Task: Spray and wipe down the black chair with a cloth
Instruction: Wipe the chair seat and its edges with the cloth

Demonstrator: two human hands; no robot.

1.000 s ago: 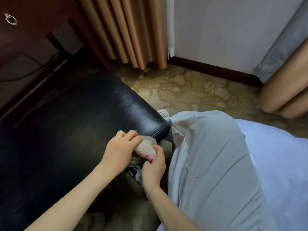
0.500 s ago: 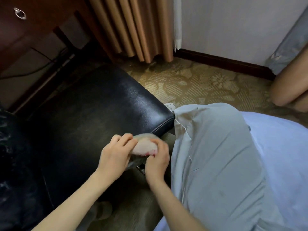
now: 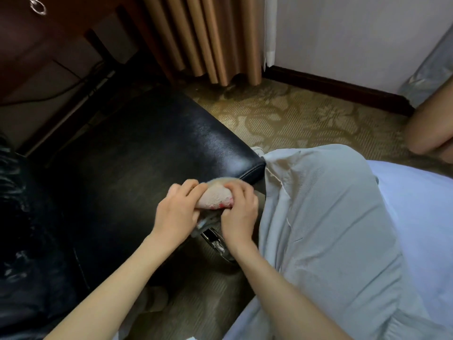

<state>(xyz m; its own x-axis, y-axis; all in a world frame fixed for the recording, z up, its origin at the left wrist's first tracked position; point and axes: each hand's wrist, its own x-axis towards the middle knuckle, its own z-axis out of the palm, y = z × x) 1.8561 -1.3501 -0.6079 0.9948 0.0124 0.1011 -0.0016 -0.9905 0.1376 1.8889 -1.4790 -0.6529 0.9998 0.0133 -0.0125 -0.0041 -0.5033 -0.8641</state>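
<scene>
Both hands had edged toward the far right corner of the black chair (image 3: 147,163). Left hand (image 3: 176,212) and right hand (image 3: 239,213) gripped the bunched pink cloth (image 3: 215,198) with curled fingers at the seat's right edge.

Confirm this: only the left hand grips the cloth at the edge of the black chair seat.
Wrong. The head view shows both the left hand and the right hand gripping the cloth at the edge of the black chair seat.
</scene>
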